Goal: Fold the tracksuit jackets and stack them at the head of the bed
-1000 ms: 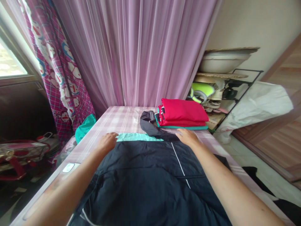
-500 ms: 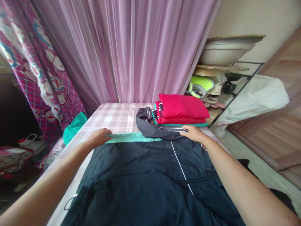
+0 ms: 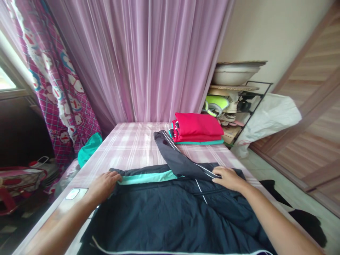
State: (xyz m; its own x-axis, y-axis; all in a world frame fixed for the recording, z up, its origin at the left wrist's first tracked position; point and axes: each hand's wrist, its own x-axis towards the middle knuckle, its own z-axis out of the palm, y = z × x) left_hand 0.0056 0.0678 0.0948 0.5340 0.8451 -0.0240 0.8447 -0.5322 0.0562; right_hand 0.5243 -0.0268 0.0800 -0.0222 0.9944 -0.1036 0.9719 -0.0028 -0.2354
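Note:
A dark jacket (image 3: 159,216) with white piping lies spread on the table, and a strip of its mint-green inside shows along the far edge. My left hand (image 3: 107,181) has its fingers closed on that edge at the left corner. At the right, my right hand (image 3: 227,178) is closed on the dark cloth where a sleeve (image 3: 176,156) with white stripes begins. The sleeve slants away from me to the far left of that hand, its end touching the tablecloth close to a folded red garment (image 3: 198,127).
The red garment tops a folded stack with a teal layer (image 3: 212,142) below. A plaid cloth covers the table (image 3: 132,145). A rack with a basin (image 3: 236,75) and a white bag (image 3: 276,113) stand right. Teal cloth (image 3: 89,148) hangs by the left edge.
My view has tilted up. The jacket's far edge and both hands now sit nearer to me. The sleeve lies straighter, and a dark band shows beyond the mint-green strip.

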